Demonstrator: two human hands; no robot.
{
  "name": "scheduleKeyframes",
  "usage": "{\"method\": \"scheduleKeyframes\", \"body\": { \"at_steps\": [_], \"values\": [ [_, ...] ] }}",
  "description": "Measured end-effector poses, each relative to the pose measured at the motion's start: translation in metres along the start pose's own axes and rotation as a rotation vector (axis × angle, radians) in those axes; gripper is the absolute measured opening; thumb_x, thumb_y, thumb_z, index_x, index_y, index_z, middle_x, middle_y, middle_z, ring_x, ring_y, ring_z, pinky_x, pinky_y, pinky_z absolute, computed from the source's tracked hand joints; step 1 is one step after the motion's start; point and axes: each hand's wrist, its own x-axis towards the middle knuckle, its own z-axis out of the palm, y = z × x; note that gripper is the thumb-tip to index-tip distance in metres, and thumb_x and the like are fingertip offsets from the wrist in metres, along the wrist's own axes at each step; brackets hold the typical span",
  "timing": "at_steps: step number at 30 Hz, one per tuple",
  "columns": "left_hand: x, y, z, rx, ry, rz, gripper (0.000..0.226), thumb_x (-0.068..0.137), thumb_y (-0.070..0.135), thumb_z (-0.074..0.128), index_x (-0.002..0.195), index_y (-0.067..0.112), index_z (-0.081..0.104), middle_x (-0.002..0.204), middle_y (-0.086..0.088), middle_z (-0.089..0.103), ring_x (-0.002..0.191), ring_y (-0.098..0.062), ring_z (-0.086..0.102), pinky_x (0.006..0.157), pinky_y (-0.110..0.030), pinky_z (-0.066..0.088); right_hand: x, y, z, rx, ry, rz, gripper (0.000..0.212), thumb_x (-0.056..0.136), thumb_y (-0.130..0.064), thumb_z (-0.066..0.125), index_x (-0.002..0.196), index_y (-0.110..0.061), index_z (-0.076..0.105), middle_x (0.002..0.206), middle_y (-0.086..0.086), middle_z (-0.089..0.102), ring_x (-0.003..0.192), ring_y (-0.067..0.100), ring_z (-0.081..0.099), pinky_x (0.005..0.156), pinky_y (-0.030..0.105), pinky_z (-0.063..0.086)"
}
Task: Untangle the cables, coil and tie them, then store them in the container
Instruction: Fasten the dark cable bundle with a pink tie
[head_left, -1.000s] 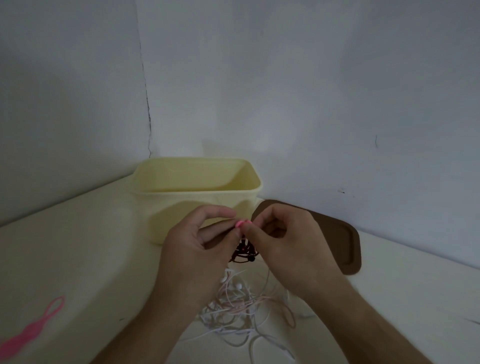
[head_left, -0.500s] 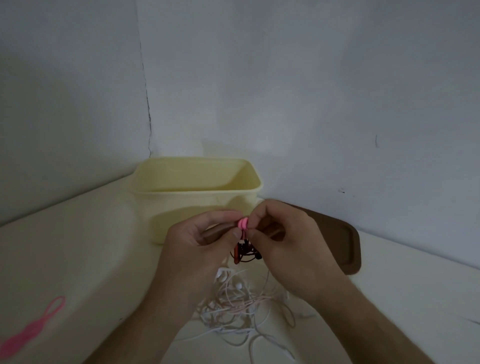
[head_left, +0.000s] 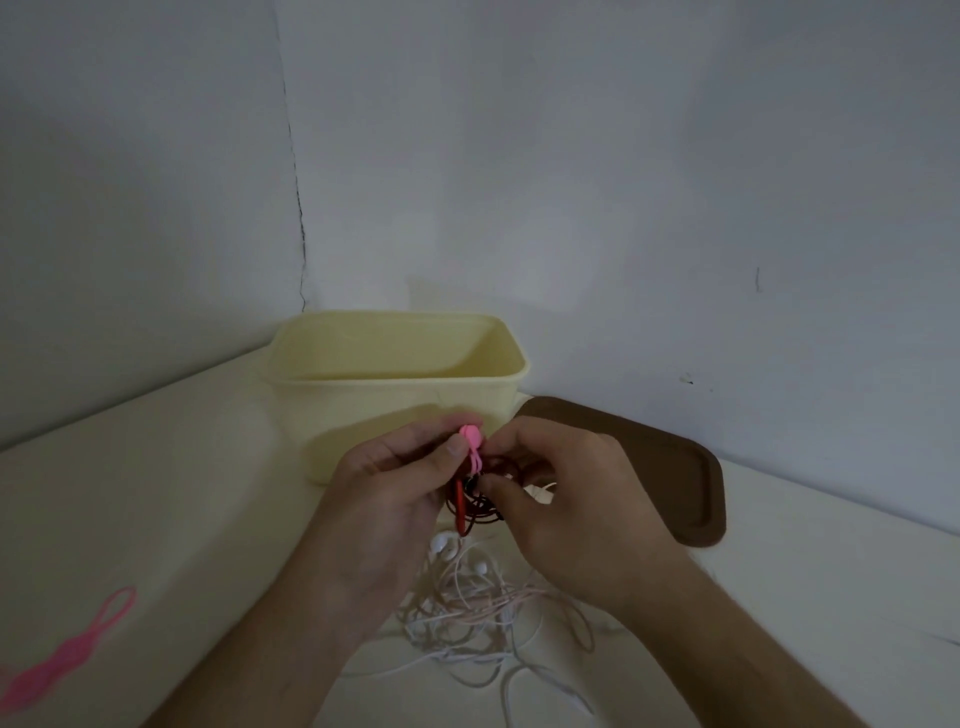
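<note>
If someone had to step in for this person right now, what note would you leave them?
Left hand: pinching the pink tie at its top.
Right hand: fingers curled at the dark red cable coil, just below the tie.
The coil is held above the table in front of the yellow container; the tie wraps it, but whether it is fastened cannot be told.
Container holds nothing visible; its brown lid lies to the right.
Left to do: finish this tie, drop the coil in, then untangle, coil and tie the white earphone cables near the person. A spare pink tie lies far left.
</note>
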Motion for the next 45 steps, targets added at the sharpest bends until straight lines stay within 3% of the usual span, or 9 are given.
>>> {"method": "scheduleKeyframes", "body": {
  "at_steps": [3,9,13,17,21,28,34,38,45],
  "values": [
    [0.001,0.001,0.000,-0.051,-0.016,0.007,0.033,0.082,0.007,0.070,0.113,-0.004,0.076,0.107,-0.025,0.073,0.103,-0.031,0.071,0.092,-0.035,0.061,0.000,-0.001,0.004,0.027,-0.010,0.018,0.013,0.100,-0.012,0.072,0.105,-0.024,0.075,0.091,-0.016,0.077,0.090,0.003,0.074,0.084,0.023,0.060],
    [0.002,0.002,-0.002,-0.064,-0.010,0.031,0.031,0.083,0.000,0.067,0.112,-0.005,0.076,0.107,-0.020,0.075,0.101,-0.026,0.072,0.089,-0.027,0.060,0.003,0.001,-0.002,0.245,-0.101,0.236,0.016,0.102,-0.027,0.068,0.091,-0.015,0.072,0.082,0.004,0.070,0.080,0.011,0.066,0.083,0.047,0.056],
    [0.000,0.003,-0.003,-0.033,-0.056,0.037,0.029,0.086,0.000,0.068,0.114,-0.004,0.074,0.107,-0.021,0.072,0.096,-0.030,0.069,0.092,-0.033,0.059,0.004,-0.001,-0.008,0.657,-0.149,0.348,0.034,0.106,-0.030,0.057,0.092,-0.005,0.075,0.091,0.008,0.072,0.093,0.023,0.069,0.097,0.043,0.055],
    [-0.003,0.004,0.000,0.006,-0.058,0.059,0.026,0.085,0.001,0.070,0.110,0.000,0.076,0.107,-0.020,0.073,0.098,-0.032,0.069,0.098,-0.038,0.056,0.004,-0.001,-0.006,0.775,-0.092,0.433,0.034,0.110,-0.014,0.052,0.083,-0.005,0.073,0.083,0.008,0.072,0.084,0.019,0.071,0.087,0.036,0.058],
    [-0.002,0.005,0.004,0.026,-0.023,0.075,0.022,0.084,0.006,0.074,0.106,0.004,0.078,0.103,-0.017,0.073,0.097,-0.027,0.071,0.090,-0.031,0.059,0.004,-0.003,-0.005,0.727,-0.056,0.427,0.033,0.110,-0.014,0.053,0.084,-0.005,0.071,0.082,0.008,0.073,0.079,0.017,0.071,0.086,0.039,0.061],
    [-0.007,0.000,0.008,0.380,-0.007,0.043,0.014,0.090,0.008,0.075,0.101,0.014,0.083,0.097,-0.011,0.081,0.093,-0.023,0.077,0.099,-0.048,0.060,0.007,-0.001,-0.007,0.654,0.035,0.428,0.028,0.110,-0.017,0.054,0.095,0.000,0.070,0.089,0.017,0.077,0.082,0.031,0.077,0.079,0.042,0.064],
    [-0.006,0.001,0.005,0.333,0.018,0.069,0.018,0.079,0.023,0.077,0.094,0.015,0.082,0.094,-0.015,0.079,0.093,-0.029,0.077,0.098,-0.046,0.057,0.007,0.002,-0.010,0.493,0.001,0.342,0.005,0.099,-0.008,0.073,0.098,-0.012,0.075,0.092,0.015,0.078,0.091,0.037,0.076,0.087,0.055,0.063],
    [-0.005,0.000,0.005,0.274,0.009,0.056,0.023,0.076,0.023,0.076,0.097,0.014,0.083,0.092,-0.016,0.079,0.088,-0.027,0.076,0.090,-0.044,0.057,0.007,-0.003,-0.011,0.379,-0.024,0.312,0.009,0.094,-0.010,0.077,0.097,-0.017,0.074,0.089,0.007,0.078,0.084,0.028,0.077,0.077,0.045,0.066],
    [-0.006,0.005,0.002,0.344,-0.028,0.097,0.026,0.081,0.021,0.076,0.107,0.017,0.076,0.094,-0.015,0.078,0.090,-0.024,0.073,0.089,-0.041,0.056,0.005,-0.009,-0.016,0.375,-0.055,0.355,0.005,0.096,-0.014,0.078,0.092,-0.016,0.078,0.087,0.001,0.082,0.084,0.018,0.080,0.083,0.038,0.065]
  ]
}}
